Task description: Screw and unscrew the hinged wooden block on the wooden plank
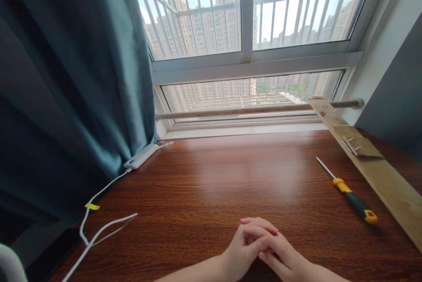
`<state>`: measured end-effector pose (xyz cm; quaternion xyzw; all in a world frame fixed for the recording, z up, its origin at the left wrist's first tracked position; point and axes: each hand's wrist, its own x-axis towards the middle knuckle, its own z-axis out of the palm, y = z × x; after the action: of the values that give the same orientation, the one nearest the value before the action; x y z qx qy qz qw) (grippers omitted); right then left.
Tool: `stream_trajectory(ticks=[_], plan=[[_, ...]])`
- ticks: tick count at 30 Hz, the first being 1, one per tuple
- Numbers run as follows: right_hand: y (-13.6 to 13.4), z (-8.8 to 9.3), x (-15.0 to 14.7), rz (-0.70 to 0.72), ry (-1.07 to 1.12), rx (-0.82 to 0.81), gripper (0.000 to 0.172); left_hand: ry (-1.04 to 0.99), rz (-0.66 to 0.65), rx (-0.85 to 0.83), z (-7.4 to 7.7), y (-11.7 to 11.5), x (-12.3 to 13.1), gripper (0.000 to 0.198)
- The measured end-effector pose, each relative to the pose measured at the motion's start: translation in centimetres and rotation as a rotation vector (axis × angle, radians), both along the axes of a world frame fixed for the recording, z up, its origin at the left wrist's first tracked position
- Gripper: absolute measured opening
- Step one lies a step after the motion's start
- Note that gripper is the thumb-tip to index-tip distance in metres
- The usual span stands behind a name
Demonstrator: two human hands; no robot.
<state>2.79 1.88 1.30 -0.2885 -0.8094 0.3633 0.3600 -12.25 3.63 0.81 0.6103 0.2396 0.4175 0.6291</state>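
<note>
My left hand (242, 251) and my right hand (280, 253) rest together on the dark wooden table (204, 185) near its front edge, fingers interlaced and folded over one another. Neither hand holds any object. To the right of them lies a screwdriver (349, 194) with a yellow and black handle, its metal shaft pointing away toward the window. Further right a long wooden plank (379, 172) runs diagonally across the table, with a small wooden block (361, 146) and screws sticking up on it.
A teal curtain (66, 88) hangs at the left. A white power bank (141, 155) with a white cable (99, 229) lies by its foot. A barred window (244, 31) with a rod (250, 109) along the sill is straight ahead.
</note>
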Motion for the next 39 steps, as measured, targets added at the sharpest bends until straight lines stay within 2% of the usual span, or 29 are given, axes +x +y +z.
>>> stream_trajectory(ticks=[39], plan=[[0.27, -0.40, -0.14, 0.004, 0.046, 0.016, 0.039, -0.007, 0.006, -0.016, 0.15, -0.14, 0.15, 0.026]])
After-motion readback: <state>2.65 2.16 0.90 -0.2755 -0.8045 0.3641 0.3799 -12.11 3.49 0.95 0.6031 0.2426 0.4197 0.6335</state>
